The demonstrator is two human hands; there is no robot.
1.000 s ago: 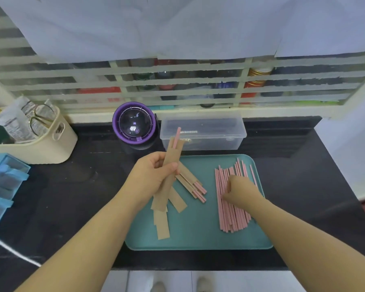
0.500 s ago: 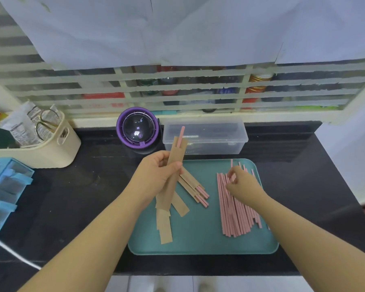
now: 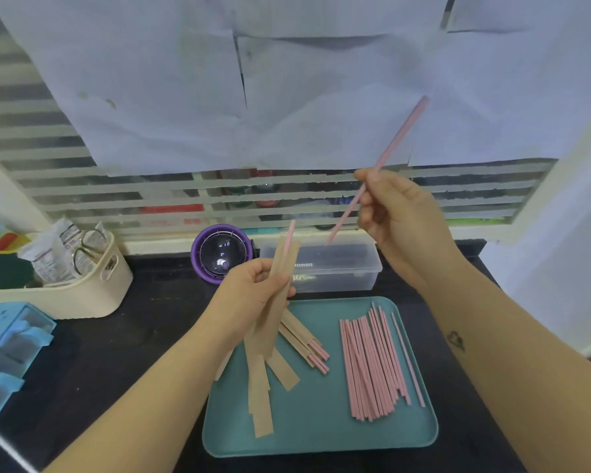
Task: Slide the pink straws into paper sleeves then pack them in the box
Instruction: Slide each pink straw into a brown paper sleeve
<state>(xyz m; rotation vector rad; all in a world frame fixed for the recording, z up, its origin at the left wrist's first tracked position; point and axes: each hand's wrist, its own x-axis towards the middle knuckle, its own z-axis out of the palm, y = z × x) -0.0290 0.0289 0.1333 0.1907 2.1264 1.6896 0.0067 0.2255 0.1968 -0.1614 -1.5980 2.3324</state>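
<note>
My left hand (image 3: 253,295) holds brown paper sleeves (image 3: 277,295) upright over the teal tray (image 3: 321,435), and a pink straw tip (image 3: 290,230) pokes out of the top of one. My right hand (image 3: 400,216) is raised above the clear plastic box (image 3: 338,271) and pinches a single pink straw (image 3: 379,165), tilted with its lower end pointing down-left toward the sleeves. A pile of loose pink straws (image 3: 376,363) lies on the tray's right half. Flat empty sleeves (image 3: 260,394) and a few sleeved straws (image 3: 307,343) lie on its left half.
A purple round device (image 3: 220,254) stands left of the closed clear box at the back of the black counter (image 3: 116,353). A cream basket (image 3: 82,291) with scissors and packets sits at far left, with blue drawers (image 3: 4,349) in front of it. A papered window rises behind.
My right hand picked one straw out of the pile on the tray and lifted it up and back, above the box. My left hand kept the sleeves upright and rose slightly.
</note>
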